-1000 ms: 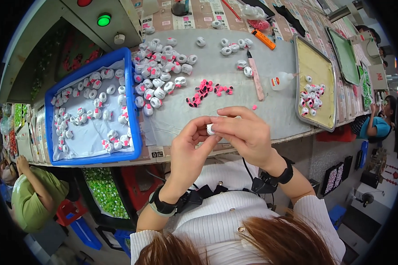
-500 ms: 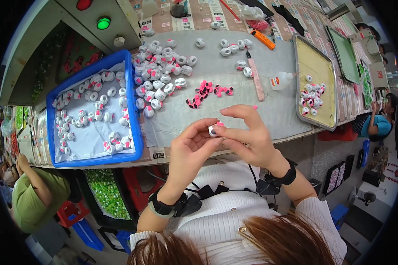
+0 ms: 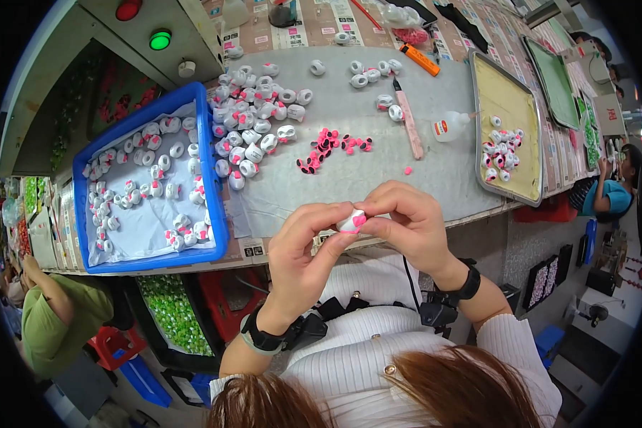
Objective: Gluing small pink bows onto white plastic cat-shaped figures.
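The left hand (image 3: 297,246) and right hand (image 3: 414,222) meet at the counter's (image 3: 253,251) near edge, fingers curled. Both pinch one white-and-pink piece (image 3: 352,222).

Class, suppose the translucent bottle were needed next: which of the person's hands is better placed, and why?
Probably the right hand: the translucent bottle is on that side, closer to it than to the left hand. Both hold the white-and-pink piece, so the left should keep it.

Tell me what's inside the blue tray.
The blue tray holds many small white-and-pink pieces, scattered on a pale sheet. The sheet covers the bottom, so anything underneath can't be seen.
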Demonstrator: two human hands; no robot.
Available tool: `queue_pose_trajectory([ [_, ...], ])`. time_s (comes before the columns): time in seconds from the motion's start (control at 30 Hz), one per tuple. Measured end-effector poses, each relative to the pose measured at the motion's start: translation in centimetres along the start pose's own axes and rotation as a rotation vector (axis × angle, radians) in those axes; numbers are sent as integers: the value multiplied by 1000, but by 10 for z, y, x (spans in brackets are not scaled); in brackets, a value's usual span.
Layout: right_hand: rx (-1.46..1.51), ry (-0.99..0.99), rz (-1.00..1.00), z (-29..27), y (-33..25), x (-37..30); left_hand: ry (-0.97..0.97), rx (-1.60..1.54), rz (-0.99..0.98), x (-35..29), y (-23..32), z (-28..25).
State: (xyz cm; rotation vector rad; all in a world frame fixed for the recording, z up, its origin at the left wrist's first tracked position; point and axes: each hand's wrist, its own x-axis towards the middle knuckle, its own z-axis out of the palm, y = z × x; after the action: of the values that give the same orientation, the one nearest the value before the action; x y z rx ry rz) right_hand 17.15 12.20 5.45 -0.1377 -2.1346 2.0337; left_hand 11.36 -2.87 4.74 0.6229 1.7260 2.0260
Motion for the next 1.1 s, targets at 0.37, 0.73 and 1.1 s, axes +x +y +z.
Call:
queue_pose_trajectory([
  [0.37,77,33,148,0,5,-6,15,95,132,0,-4,2],
  [0.73,-171,65,-263,7,-3,7,79,-214,14,-2,-4,4],
  [1.1,-314,8,-256,6,-7,3,-20,-362,-261,-5,1,2],
])
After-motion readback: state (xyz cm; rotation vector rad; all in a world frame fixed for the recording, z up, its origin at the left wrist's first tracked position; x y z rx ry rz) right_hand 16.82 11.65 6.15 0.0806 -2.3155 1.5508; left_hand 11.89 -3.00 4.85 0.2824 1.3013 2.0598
